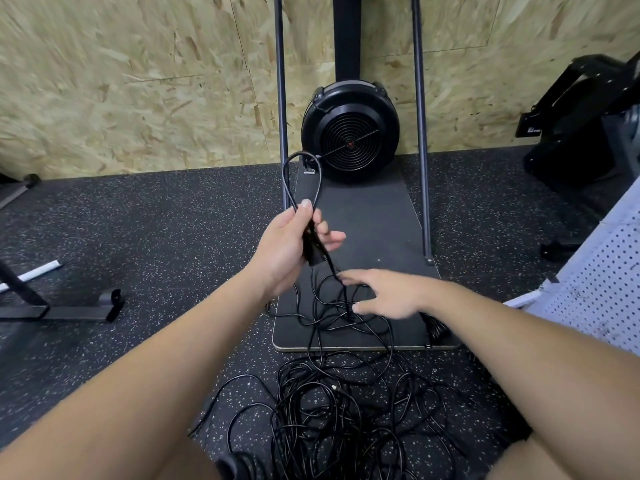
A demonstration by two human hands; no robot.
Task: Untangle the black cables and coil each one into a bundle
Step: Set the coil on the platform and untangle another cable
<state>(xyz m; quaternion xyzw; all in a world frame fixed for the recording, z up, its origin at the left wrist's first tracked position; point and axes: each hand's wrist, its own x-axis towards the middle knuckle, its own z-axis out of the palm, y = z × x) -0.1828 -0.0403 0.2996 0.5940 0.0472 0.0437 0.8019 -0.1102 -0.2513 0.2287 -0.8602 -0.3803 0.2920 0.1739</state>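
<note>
A heap of tangled black cables [346, 410] lies on the speckled floor between my arms, with strands running up onto a black board. My left hand [294, 244] is raised above the board and grips one black cable, thumb on top. A loop of that cable [301, 174] stands up above the fist, and the rest hangs down from the palm into the heap. My right hand [384, 294] hovers lower, palm down with fingers stretched out to the left. Its fingertips are at a hanging strand [346, 299]; whether they pinch it I cannot tell.
The black board [374, 216] carries a round black fan housing [349, 133] between two upright metal poles [422, 133]. A chipboard wall stands behind. A metal frame foot [69, 306] lies at the left. A white perforated panel [595, 271] and black equipment [588, 126] are at the right.
</note>
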